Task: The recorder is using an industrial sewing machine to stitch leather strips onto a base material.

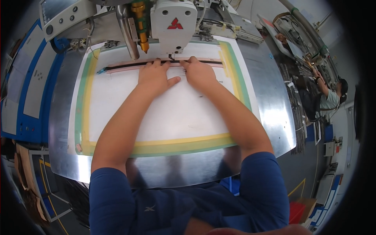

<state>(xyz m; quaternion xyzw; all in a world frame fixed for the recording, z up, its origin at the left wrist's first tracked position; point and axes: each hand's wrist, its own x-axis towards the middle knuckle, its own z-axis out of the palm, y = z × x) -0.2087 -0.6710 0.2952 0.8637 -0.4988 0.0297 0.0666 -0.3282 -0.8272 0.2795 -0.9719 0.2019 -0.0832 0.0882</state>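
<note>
A narrow black strip [209, 61] lies crosswise between pink bands [121, 64] on a white sheet [164, 113], under the head of a sewing machine [173, 27]. My left hand [153, 77] rests on the strip left of the needle area, fingers spread, thumb stretched out toward the right. On the other side of the needle area, my right hand [200, 74] has its fingers bent and its fingertips closed on the strip; its palm side is hidden. A small blue-green piece [102, 70] shows at the strip's left end.
Green and yellow tape [184, 143] borders the sheet on a shiny metal table [274, 117]. A brass-coloured nozzle [143, 45] and a metal tube [131, 43] hang low beside the machine head. A control panel [64, 17] stands at far left. Another person [333, 98] works at right.
</note>
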